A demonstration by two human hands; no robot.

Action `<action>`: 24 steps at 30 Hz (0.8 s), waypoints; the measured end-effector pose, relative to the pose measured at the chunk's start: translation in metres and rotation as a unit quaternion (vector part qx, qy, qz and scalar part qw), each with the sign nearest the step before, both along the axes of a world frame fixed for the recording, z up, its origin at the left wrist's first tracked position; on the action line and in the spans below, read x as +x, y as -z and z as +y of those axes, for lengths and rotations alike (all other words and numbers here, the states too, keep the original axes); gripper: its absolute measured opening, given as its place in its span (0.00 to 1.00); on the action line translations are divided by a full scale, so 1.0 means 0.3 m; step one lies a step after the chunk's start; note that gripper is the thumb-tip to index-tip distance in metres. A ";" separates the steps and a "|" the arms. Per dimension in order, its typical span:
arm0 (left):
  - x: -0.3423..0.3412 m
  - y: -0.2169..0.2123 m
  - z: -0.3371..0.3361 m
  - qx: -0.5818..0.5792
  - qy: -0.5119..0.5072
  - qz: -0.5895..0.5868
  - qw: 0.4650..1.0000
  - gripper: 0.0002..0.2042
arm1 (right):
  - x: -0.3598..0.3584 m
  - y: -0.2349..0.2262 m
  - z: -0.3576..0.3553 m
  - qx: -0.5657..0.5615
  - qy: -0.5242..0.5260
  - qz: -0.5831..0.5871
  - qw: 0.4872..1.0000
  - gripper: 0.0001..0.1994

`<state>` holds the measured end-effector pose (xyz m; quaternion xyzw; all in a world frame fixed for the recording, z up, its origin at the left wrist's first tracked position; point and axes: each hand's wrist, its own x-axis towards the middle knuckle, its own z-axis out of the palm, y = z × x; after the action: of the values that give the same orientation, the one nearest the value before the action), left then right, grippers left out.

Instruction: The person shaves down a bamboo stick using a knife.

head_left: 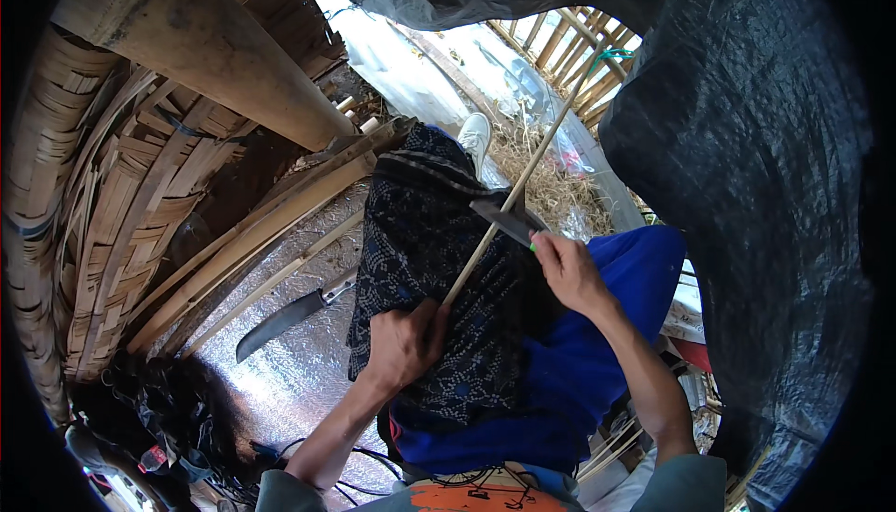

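My left hand (408, 342) is closed round the near end of a long, thin bamboo strip (544, 146), above my lap. The strip slants away to the upper right, towards a bit of green cord. In my right hand (567, 271) is the handle of a knife (507, 220), a little green showing by the fingers. Its dark blade lies across the strip, about midway along, and appears to touch it. Under the strip a dark patterned cloth (437, 223) covers my leg, over blue clothing.
On the shiny sheet at left lies a machete (280, 324) with a dark blade. Bamboo poles (271, 241) and woven bamboo panels (140, 195) stand along the left. A black plastic sheet (747, 185) hangs at right. Dry shavings (551, 185) cover the ground ahead, near a white shoe (475, 139).
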<state>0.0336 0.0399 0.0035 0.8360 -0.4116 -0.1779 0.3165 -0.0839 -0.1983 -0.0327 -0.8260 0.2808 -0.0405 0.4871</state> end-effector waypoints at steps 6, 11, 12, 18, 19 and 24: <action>0.002 0.001 0.005 -0.011 -0.012 0.026 1.000 0.12 | -0.015 0.025 0.041 0.008 -0.007 0.018 1.000 0.19; 0.012 -0.014 -0.018 -0.009 -0.008 0.030 0.999 0.11 | 0.009 -0.030 -0.065 0.004 0.074 0.075 0.994 0.19; 0.010 -0.002 -0.008 -0.012 -0.010 0.031 0.999 0.11 | -0.025 0.003 0.016 0.003 0.032 0.054 0.998 0.19; -0.009 -0.026 -0.022 -0.006 -0.016 0.003 1.000 0.12 | 0.001 -0.073 -0.089 -0.099 0.052 0.037 0.993 0.17; -0.002 -0.020 -0.010 0.002 -0.016 -0.018 1.000 0.12 | 0.010 -0.081 -0.026 -0.075 -0.002 0.054 0.996 0.16; -0.044 -0.031 -0.041 0.036 -0.020 -0.076 0.996 0.12 | -0.006 -0.105 -0.018 -0.097 -0.011 0.033 0.995 0.14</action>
<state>0.0204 0.0276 0.0127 0.8661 -0.4107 -0.1220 0.2575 -0.0858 -0.2038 -0.0014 -0.8732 0.2818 -0.0348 0.3961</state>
